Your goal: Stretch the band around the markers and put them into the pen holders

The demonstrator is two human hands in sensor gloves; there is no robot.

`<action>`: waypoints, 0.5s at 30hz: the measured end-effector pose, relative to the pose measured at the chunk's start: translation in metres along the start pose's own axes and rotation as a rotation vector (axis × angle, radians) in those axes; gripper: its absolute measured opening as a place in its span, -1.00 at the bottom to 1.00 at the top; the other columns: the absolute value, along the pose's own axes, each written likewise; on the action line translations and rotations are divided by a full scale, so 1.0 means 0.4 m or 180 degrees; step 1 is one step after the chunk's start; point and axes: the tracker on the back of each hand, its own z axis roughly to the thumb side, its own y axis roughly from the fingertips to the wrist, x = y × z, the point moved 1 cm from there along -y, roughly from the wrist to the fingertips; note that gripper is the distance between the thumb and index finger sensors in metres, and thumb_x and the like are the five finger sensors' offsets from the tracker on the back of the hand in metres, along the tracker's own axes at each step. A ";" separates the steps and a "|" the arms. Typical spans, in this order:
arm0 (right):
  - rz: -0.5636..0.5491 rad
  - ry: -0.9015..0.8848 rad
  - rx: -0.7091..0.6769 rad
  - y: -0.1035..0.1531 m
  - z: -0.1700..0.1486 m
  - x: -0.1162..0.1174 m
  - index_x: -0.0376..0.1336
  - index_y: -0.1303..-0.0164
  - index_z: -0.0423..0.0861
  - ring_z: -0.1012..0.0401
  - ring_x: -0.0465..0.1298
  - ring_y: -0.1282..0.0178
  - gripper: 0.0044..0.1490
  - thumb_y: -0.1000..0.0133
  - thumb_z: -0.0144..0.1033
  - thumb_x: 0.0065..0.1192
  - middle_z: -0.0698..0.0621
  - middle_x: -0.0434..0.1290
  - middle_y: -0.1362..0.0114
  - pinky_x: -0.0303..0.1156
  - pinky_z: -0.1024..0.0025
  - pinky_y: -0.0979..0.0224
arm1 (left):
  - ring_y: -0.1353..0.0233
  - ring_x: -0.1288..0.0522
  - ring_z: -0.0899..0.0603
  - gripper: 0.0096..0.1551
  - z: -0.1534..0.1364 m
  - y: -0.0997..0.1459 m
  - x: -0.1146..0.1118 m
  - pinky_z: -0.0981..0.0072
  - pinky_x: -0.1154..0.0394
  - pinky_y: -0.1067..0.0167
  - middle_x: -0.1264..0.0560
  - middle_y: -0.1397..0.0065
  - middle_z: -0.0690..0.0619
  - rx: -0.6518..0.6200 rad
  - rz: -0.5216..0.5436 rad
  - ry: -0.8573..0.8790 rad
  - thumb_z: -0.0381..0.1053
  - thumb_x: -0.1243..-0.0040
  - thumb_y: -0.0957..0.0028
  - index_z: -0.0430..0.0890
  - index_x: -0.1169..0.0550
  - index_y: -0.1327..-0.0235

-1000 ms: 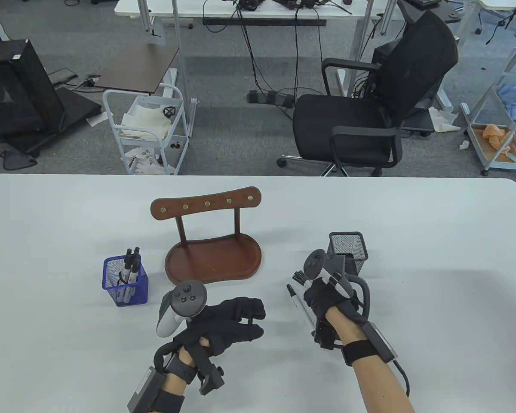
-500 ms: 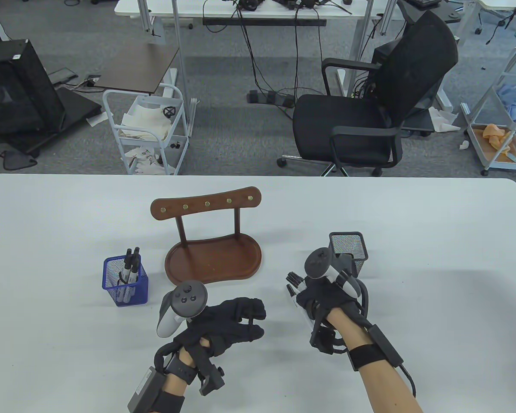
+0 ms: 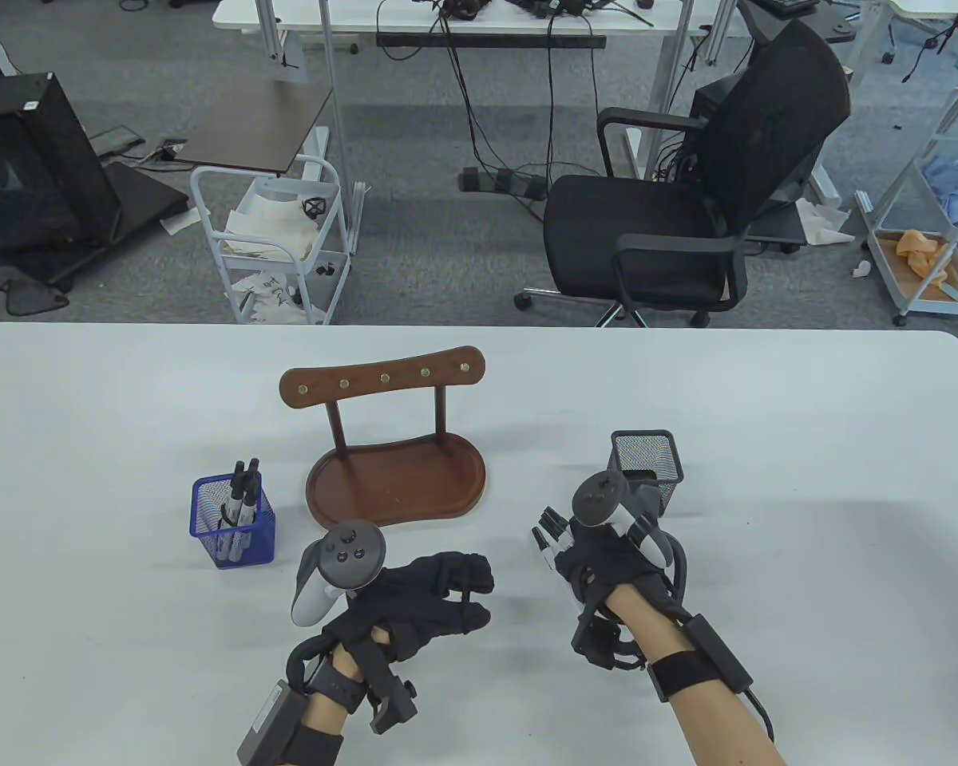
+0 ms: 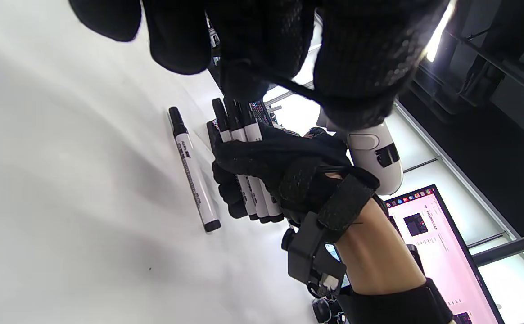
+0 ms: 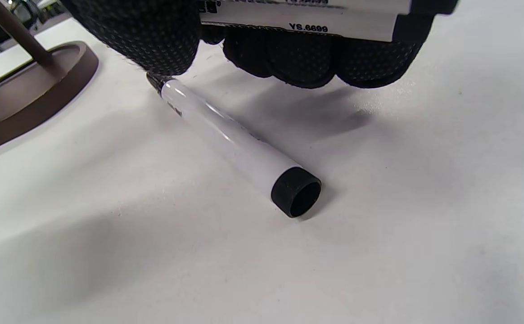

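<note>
My right hand (image 3: 599, 558) grips a bundle of white markers (image 4: 248, 130) with black caps, their tips (image 3: 551, 523) pointing away from me, just in front of the black mesh pen holder (image 3: 647, 463). One loose marker (image 4: 193, 171) lies on the table beside that hand; it also shows under the fingers (image 5: 298, 58) as a loose marker (image 5: 239, 150). My left hand (image 3: 447, 594) rests on the table with fingers curled, and a thin black band (image 4: 289, 85) is stretched between its fingertips. The blue pen holder (image 3: 231, 523) at the left holds several markers.
A brown wooden stand (image 3: 395, 479) with an oval tray and a peg rail sits between the two holders. Beyond the white table's far edge (image 3: 479, 329) are an office chair and carts. A lit monitor (image 4: 428, 238) shows behind my right arm.
My right hand has closed round the markers, gathered them into a bundle and drawn slightly back toward me. One marker stays on the table. The left hand has not moved.
</note>
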 end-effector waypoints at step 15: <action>-0.0301 0.0417 0.0187 -0.008 0.026 0.049 0.20 -0.44 -0.03 0.04 0.52 -0.18 -0.31 -0.15 -0.09 0.39 -0.04 0.41 -0.38 0.47 -0.07 -0.35 | -0.61 -0.30 -0.41 -0.18 -0.001 0.001 0.001 -0.45 -0.19 -0.49 -0.48 -0.58 -0.12 0.0008 0.0014 -0.0008 0.08 -0.47 -0.10 -0.18 -0.37 -0.52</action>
